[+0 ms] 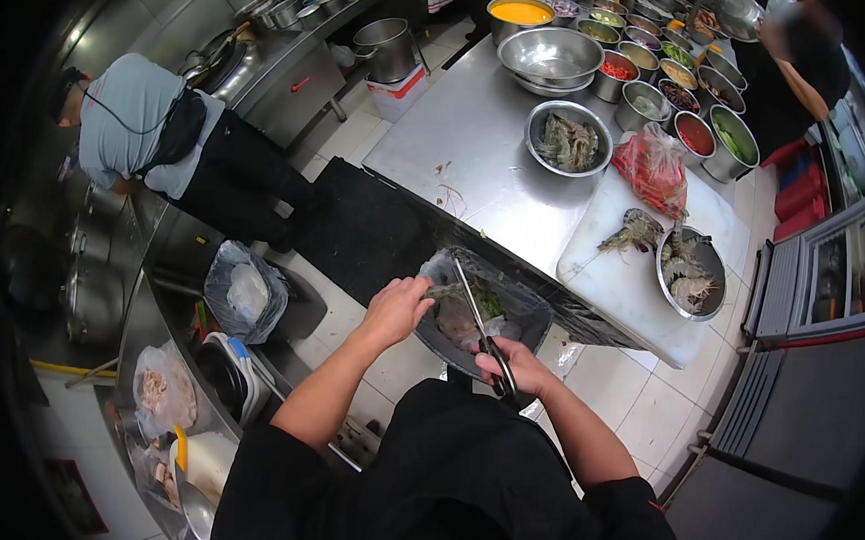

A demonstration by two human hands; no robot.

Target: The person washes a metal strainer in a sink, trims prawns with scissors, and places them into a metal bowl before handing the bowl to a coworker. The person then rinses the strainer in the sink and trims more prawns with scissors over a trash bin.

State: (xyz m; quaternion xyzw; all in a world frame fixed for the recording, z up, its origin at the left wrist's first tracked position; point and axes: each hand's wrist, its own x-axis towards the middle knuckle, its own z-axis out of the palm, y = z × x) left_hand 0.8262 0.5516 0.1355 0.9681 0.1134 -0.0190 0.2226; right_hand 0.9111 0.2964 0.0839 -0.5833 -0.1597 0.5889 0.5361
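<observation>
My left hand (pixel 399 310) is closed at the left rim of a lined waste bin (pixel 532 323), pinching a greyish-green shrimp (pixel 441 293) that is partly hidden by my fingers. In my right hand (pixel 517 368) are black-handled scissors (pixel 472 303), their long metal blades pointing up and away over the bin, close to the shrimp. Greens and clear plastic lie inside the bin. On the white cutting board (pixel 596 292) lie loose shrimp (pixel 633 230), beside a metal bowl (pixel 713 300) with several more. Another metal bowl (pixel 603 162) behind the board also holds shrimp.
A red-and-clear plastic bag (pixel 652 169) sits at the board's back. Several metal containers of chopped ingredients (pixel 644 57) fill the table's far end. At left, a co-worker (pixel 144 127) bends over a counter near a second lined bin (pixel 248 291). Another person (pixel 803 69) stands far right.
</observation>
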